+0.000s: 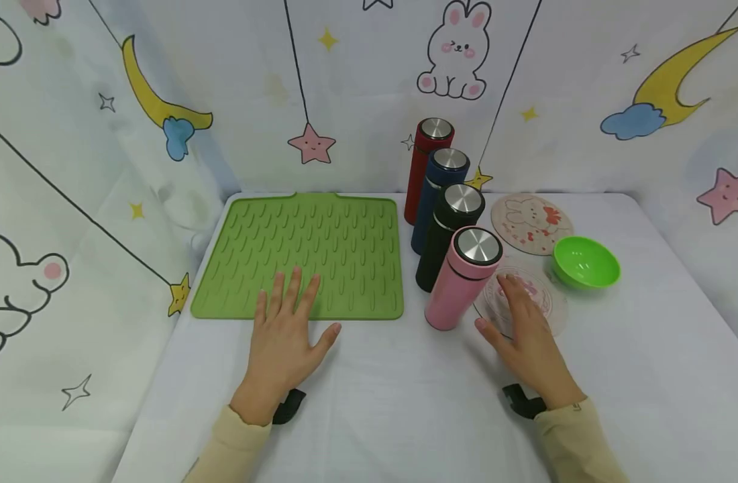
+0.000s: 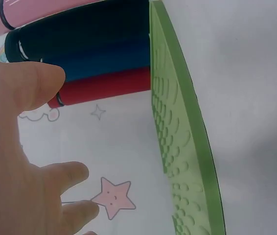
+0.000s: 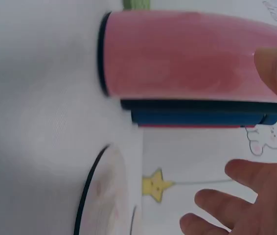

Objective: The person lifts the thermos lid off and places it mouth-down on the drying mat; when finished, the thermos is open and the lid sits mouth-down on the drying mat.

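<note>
Pink btl [image 1: 462, 288], R hand [image 1: 529, 335] beside, L hand [image 1: 281, 349] near green mat [image 1: 351, 255], both empty, fingers spread; best wrap mid-body, clear of dark btl [image 1: 439, 241].

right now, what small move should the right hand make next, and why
Probably ease the right hand leftward to the pink cylindrical flask with a metallic-topped lid: it stands close to that hand's fingers, which are spread and hold nothing.

Head camera looks forward and down over the bench [image 1: 387, 409].
Both wrist views, sideways and closer, share the pink bottle [image 3: 182, 56].
</note>
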